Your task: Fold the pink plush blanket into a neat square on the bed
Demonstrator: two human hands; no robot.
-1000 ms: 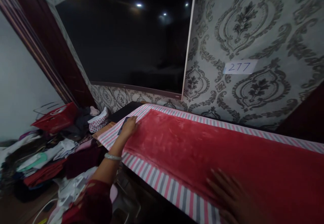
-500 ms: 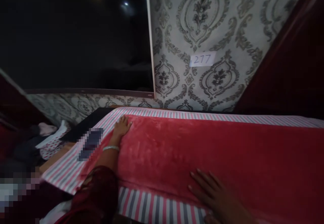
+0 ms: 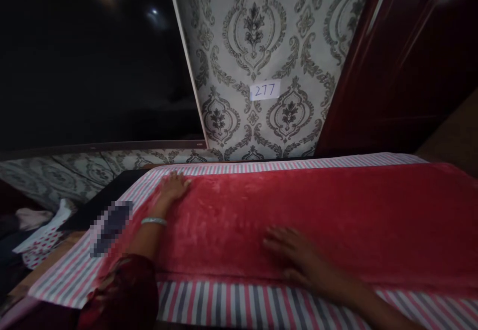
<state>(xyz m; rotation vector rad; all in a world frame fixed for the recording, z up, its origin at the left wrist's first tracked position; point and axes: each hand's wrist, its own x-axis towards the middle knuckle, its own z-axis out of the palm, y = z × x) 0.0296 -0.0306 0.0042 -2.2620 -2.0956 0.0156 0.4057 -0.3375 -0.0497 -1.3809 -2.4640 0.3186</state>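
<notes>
Both hands flat — left hand (image 3: pixel 172 189), right hand (image 3: pixel 295 256) — on red cloth (image 3: pixel 298 210).

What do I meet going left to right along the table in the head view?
Polka-dot cloth → pixelated dark item → left hand flat on the red blanket → right hand flat on it.

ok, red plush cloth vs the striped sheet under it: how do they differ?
The red plush cloth is one solid colour with a fuzzy nap; the pink, white and grey striped sheet looks flat and patterned. The red cloth lies on top, while the striped sheet lies beneath and shows as a border past its edges. Both hands, left hand and right hand, rest flat on the red cloth, not on the sheet. Both are spread out flat.
</notes>
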